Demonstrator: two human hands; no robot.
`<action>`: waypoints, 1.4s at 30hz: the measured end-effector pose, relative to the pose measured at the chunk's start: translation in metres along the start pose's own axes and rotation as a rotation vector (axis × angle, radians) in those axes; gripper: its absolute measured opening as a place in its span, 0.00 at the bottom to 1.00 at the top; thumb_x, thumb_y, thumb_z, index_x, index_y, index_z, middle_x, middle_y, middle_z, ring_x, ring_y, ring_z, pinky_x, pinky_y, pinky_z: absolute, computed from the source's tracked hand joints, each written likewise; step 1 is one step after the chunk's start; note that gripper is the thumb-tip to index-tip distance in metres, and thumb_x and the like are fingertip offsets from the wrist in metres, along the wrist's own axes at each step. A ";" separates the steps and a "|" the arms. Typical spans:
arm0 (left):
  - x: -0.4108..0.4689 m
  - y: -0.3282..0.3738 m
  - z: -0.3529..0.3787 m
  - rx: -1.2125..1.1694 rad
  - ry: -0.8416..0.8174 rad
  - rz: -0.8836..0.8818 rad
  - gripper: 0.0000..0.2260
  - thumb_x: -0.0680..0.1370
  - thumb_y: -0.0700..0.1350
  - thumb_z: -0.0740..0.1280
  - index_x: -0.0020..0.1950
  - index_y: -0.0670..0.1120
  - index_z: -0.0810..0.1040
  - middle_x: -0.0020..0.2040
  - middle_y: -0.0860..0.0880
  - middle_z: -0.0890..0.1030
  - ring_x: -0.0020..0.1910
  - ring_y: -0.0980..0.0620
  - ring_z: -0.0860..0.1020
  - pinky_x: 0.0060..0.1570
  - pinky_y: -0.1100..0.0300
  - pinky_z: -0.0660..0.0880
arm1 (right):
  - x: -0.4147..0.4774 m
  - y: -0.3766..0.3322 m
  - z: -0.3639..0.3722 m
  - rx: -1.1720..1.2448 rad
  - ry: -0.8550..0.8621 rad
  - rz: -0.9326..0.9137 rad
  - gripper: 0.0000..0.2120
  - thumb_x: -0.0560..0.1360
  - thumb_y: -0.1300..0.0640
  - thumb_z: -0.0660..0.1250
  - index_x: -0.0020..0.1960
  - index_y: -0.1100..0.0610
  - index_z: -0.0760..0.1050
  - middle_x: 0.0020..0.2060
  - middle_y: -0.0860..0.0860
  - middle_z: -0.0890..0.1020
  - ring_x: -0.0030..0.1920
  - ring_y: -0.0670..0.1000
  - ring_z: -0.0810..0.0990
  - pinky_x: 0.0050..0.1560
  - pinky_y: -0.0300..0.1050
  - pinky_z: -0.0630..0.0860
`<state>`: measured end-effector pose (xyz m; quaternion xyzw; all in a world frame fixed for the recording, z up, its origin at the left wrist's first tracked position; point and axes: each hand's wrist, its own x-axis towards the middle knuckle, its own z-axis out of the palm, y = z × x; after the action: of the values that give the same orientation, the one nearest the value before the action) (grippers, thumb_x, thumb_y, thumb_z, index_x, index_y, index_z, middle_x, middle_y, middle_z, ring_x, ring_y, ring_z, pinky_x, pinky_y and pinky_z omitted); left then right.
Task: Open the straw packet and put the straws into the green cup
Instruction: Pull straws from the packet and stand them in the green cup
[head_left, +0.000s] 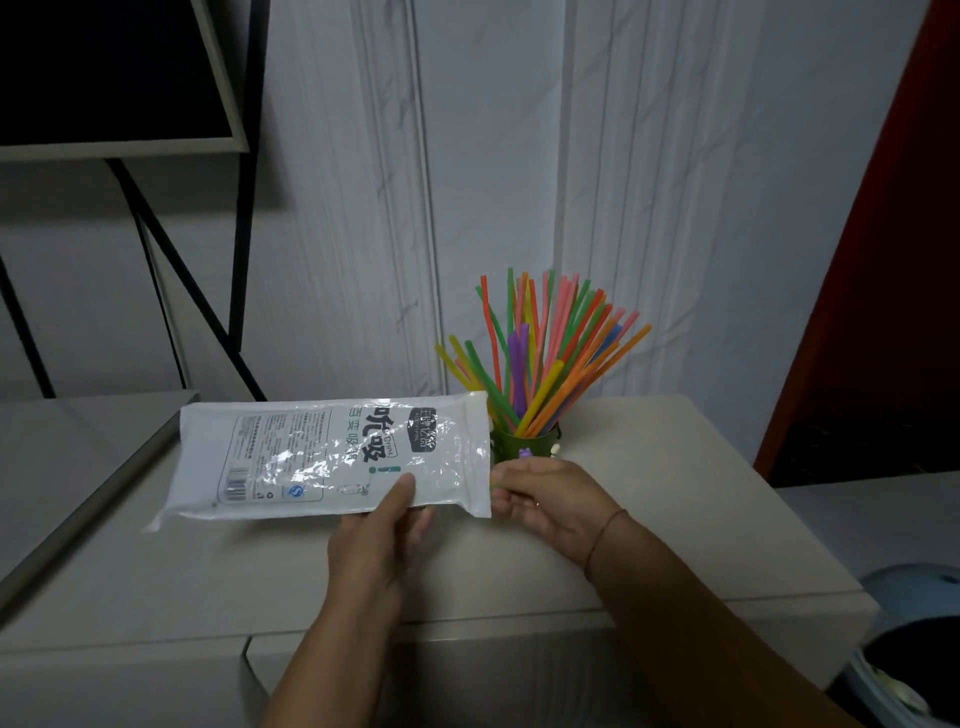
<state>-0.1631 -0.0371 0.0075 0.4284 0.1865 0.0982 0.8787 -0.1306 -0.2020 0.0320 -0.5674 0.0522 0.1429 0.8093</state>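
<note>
Left hand (379, 530) is gripping the near-flat straw packet (311, 457) above the counter (675, 519), thumb on top, mouth facing the green cup (524, 448). Right hand (545, 499) is pinching what looks like a green straw (493, 486) there, probably to pull it out.

The things are carried by a pale, smooth table (675, 525), whose far edge is set against the wall. A green cup (524, 448) is stood upright on it, close to the far edge and about midway between the left and right edges. The cup is filled with straws (543, 358) of many colours, fanned out above its rim. At the left edge a second pale slab (78, 457) with a grey rim is seen; whether it rests on the table or stands beside it cannot be told.
</note>
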 end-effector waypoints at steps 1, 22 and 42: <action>0.000 0.001 -0.001 -0.025 0.002 -0.046 0.07 0.74 0.37 0.70 0.50 0.47 0.80 0.42 0.52 0.86 0.39 0.56 0.84 0.33 0.65 0.79 | 0.000 -0.004 -0.003 -0.013 0.013 -0.020 0.05 0.74 0.70 0.64 0.41 0.66 0.76 0.32 0.57 0.78 0.28 0.47 0.78 0.31 0.37 0.79; -0.006 0.002 0.007 -0.188 0.058 -0.238 0.03 0.76 0.41 0.69 0.45 0.48 0.78 0.30 0.51 0.84 0.27 0.56 0.83 0.28 0.62 0.80 | 0.000 -0.015 0.002 0.189 0.037 -0.154 0.05 0.76 0.68 0.62 0.43 0.66 0.76 0.34 0.56 0.77 0.27 0.45 0.78 0.31 0.35 0.78; -0.003 0.002 0.004 -0.182 0.141 -0.211 0.06 0.76 0.37 0.68 0.44 0.47 0.75 0.26 0.51 0.82 0.24 0.57 0.81 0.26 0.65 0.79 | -0.006 -0.055 -0.034 0.087 0.295 -0.440 0.04 0.77 0.66 0.61 0.46 0.66 0.73 0.33 0.59 0.78 0.25 0.45 0.81 0.28 0.37 0.79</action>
<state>-0.1638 -0.0395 0.0123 0.3170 0.2819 0.0516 0.9041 -0.1179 -0.2528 0.0716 -0.5443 0.0512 -0.1231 0.8282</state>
